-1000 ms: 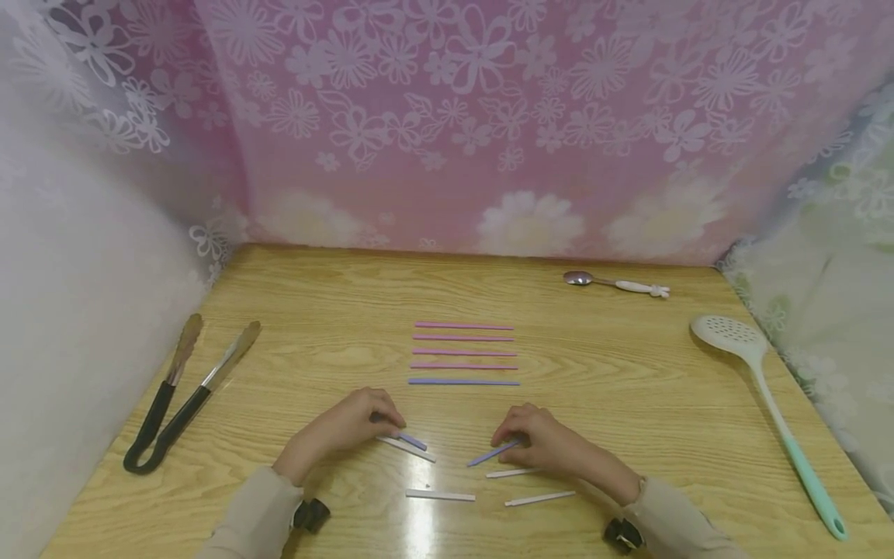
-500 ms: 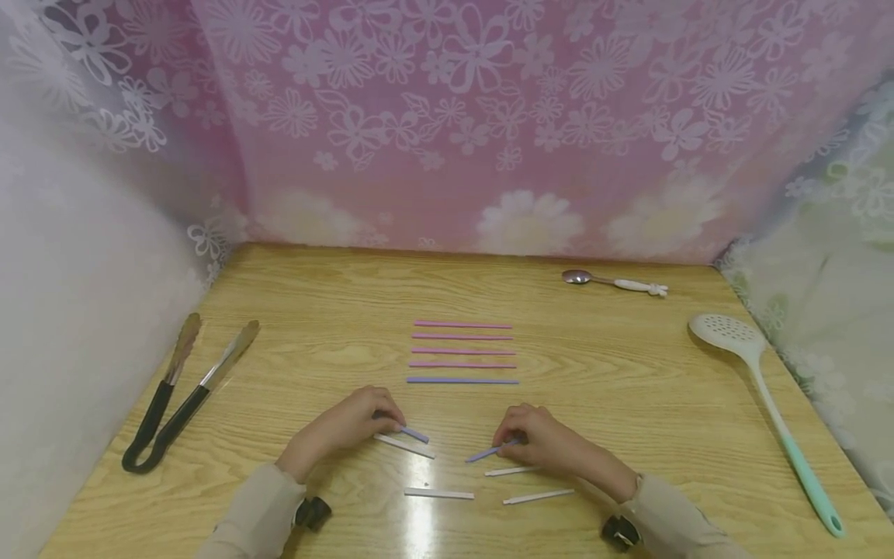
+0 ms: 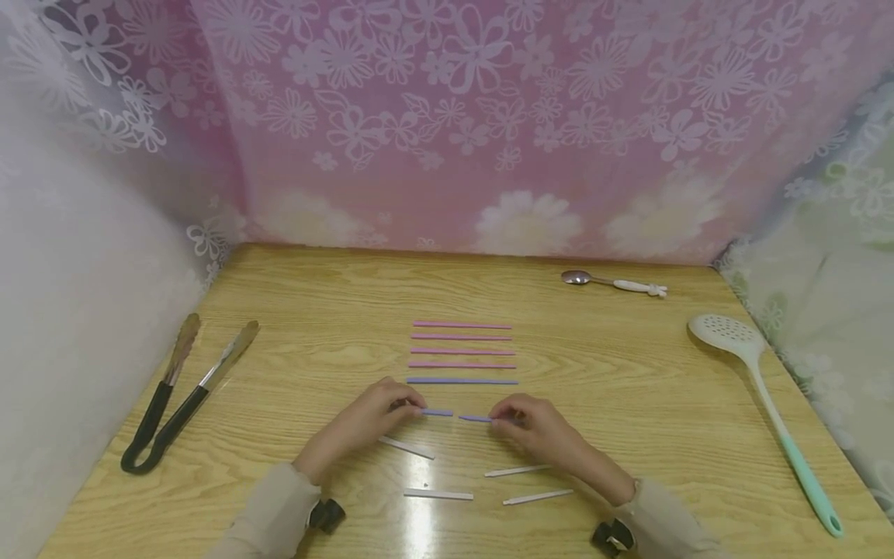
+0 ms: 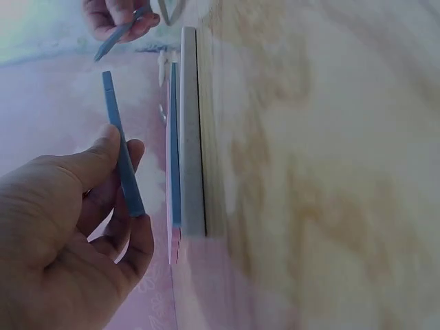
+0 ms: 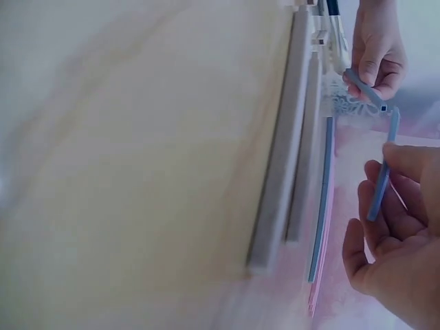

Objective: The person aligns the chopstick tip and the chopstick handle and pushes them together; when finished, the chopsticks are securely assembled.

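Note:
My left hand pinches a short blue-violet stick between thumb and fingers. Opposite it, my right hand pinches a matching stick. The two ends point at each other with a narrow gap between. In the right wrist view the left hand's stick has a small square hole in its end, and the right hand's stick tapers to a thinner tip. Both are held up off the table. Just beyond the hands lies a long blue-violet stick, behind it several long pink sticks in parallel rows.
Short white sticks lie nearer me: one angled by the left forearm, one flat at front, and two on the right. Black-handled tongs rest at left. A spoon and slotted turner lie at right.
Both hands have moved forward and inward with their blue-violet sticks. The sticks, angled apart before, are now nearly in line, end to end. The other things stay put.

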Demonstrator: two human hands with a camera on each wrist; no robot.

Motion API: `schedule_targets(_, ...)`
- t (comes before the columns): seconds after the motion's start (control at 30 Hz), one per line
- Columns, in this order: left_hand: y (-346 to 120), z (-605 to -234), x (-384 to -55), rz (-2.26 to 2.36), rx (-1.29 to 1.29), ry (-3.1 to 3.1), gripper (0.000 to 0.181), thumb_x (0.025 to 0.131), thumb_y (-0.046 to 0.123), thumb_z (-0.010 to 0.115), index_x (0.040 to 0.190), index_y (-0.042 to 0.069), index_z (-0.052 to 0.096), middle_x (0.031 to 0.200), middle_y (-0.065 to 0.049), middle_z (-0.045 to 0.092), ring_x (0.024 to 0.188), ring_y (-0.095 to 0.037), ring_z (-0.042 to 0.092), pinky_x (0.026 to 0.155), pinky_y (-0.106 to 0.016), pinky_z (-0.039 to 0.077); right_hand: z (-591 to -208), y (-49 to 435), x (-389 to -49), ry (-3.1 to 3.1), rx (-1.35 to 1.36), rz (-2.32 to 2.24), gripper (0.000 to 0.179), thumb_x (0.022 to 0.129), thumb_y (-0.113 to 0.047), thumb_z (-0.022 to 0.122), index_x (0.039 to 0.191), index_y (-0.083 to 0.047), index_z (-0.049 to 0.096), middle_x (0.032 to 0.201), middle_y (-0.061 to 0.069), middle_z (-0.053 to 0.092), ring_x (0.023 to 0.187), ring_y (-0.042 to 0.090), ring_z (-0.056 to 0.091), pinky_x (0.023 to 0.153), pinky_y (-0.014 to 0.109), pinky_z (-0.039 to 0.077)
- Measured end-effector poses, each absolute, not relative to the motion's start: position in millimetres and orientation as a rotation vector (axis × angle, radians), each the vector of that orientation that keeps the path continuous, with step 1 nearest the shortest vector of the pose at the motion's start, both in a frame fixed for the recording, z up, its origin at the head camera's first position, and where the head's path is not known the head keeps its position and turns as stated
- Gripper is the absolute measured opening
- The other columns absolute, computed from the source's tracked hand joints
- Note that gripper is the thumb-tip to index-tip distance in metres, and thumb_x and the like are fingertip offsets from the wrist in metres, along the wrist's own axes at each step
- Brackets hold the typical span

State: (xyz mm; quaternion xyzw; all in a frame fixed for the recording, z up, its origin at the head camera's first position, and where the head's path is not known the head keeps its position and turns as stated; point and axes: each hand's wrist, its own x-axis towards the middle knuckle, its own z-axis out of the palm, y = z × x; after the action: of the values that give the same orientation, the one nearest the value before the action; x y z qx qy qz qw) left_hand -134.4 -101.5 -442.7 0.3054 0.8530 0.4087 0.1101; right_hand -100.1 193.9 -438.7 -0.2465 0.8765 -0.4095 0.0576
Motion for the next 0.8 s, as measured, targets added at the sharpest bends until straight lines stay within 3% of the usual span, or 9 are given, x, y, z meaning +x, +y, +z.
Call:
schedule_targets(0.23,-95.7,-442.1,-132.3,1.252,0.906,2.484,0.015,0.095,0.02,0.057,0.102,0.013,0.069,0.1,0.006,0.066,0.092,-0.011,0.053,0.08,-0.026,0.048,-437.3,190.3,-101.2,2.691,-0.75,-1.311,0.007,0.088,-0.007,0.067,0.095,-0.006,0.068,0.089,0.0,0.068,0.079,0.004,0.058,0.073,0.024,0.053)
schedule_targets(0.8,-92.6,-441.4,-131.0,1.295,0.887,2.466,0.016,0.096,0.019,0.057,0.103,0.011,0.069,0.1,0.002,0.067,0.088,-0.01,0.052,0.075,-0.025,0.048,-435.4,191.5,-101.2,2.659,-0.728,-1.343,0.009,0.089,-0.004,0.065,0.097,-0.003,0.067,0.091,0.006,0.068,0.078,0.004,0.057,0.07,0.023,0.052)
